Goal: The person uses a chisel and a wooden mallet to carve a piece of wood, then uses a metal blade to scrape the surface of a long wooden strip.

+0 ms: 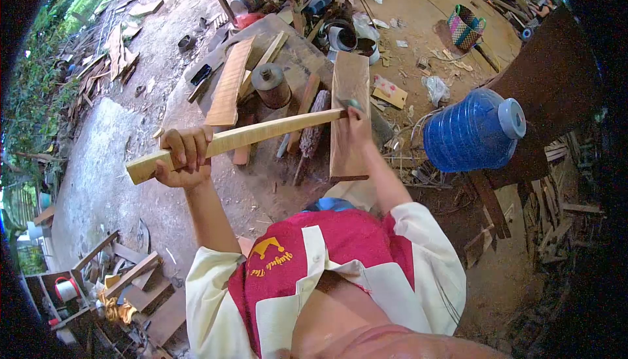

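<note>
A long pale wooden bar (pixel 261 135) slants across the view, its right end dark. My left hand (pixel 185 155) is closed round the bar near its left end. At the other end, my right hand (pixel 358 125) is closed, with a small greenish, shiny thing showing at its fingertips; what it grips is unclear. Under that hand lies a broad wooden plank (pixel 350 78). Just left of the plank are a dark, rough stick (pixel 314 127) and a rusty metal cylinder (pixel 271 86).
A wavy-grained board (pixel 231 84) lies left of the cylinder. To the right is a large blue water bottle (pixel 468 131); a woven basket (pixel 466 27) stands farther back. Wood scraps (pixel 149 290) are piled at the lower left.
</note>
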Motion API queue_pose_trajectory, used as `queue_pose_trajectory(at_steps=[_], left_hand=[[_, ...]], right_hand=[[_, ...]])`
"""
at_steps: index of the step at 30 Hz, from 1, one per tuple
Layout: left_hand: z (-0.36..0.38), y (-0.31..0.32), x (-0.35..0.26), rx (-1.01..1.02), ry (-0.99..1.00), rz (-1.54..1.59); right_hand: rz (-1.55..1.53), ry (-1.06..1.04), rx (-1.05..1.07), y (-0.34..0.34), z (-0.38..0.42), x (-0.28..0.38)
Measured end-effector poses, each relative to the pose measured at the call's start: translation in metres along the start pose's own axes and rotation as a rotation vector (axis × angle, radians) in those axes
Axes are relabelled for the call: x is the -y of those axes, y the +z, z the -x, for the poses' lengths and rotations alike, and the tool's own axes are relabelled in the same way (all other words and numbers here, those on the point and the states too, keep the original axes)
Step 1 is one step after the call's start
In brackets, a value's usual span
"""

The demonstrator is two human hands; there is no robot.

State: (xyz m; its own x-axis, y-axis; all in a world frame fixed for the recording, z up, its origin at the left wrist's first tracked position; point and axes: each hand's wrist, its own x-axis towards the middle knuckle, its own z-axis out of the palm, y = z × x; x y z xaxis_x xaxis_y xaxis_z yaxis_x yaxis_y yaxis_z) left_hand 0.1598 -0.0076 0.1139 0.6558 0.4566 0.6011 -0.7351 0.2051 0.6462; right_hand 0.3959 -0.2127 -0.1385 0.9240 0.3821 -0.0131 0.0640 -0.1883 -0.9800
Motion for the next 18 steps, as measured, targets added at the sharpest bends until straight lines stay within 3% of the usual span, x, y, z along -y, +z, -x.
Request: queue_pose_trajectory(at_steps=[1, 3, 5, 7, 8, 9, 13, 15, 17, 18], left_hand=[[0.002, 0.0, 0.0, -0.001, 0.0, -0.001], [-0.002, 0.002, 0.001, -0.033, 0.005, -0.014], [-0.005, 0.002, 0.001, -0.012, 0.004, -0.008], [-0.008, 0.002, 0.004, -0.006, 0.009, 0.0], [-0.012, 0.002, 0.005, 0.029, 0.003, 0.018], [-0.014, 0.002, 0.005, 0.067, -0.003, 0.034], [-0.02, 0.008, 0.005, 0.086, -0.021, -0.024], [-0.017, 0.008, 0.005, 0.097, -0.018, -0.027], [-0.014, 0.005, 0.004, 0.112, -0.024, -0.03], [-0.014, 0.006, 0.005, 0.116, -0.03, -0.028]], right_hand=[[0.0, 0.0, 0.002, -0.004, -0.005, -0.004], [0.315, -0.031, 0.094, -0.005, -0.015, -0.007], [-0.078, -0.047, 0.205, 0.029, -0.007, 0.0], [0.033, 0.022, 0.366, 0.029, 0.042, 0.114], [-0.062, -0.119, 0.367, 0.027, 0.062, 0.161], [-0.131, -0.381, 0.405, 0.037, 0.058, 0.151], [-0.224, -0.467, 0.21, 0.038, 0.056, 0.105], [-0.237, -0.321, 0.119, 0.029, 0.041, 0.058], [-0.262, -0.048, 0.006, 0.023, 0.009, -0.036], [-0.264, -0.045, -0.001, 0.015, 0.005, -0.03]])
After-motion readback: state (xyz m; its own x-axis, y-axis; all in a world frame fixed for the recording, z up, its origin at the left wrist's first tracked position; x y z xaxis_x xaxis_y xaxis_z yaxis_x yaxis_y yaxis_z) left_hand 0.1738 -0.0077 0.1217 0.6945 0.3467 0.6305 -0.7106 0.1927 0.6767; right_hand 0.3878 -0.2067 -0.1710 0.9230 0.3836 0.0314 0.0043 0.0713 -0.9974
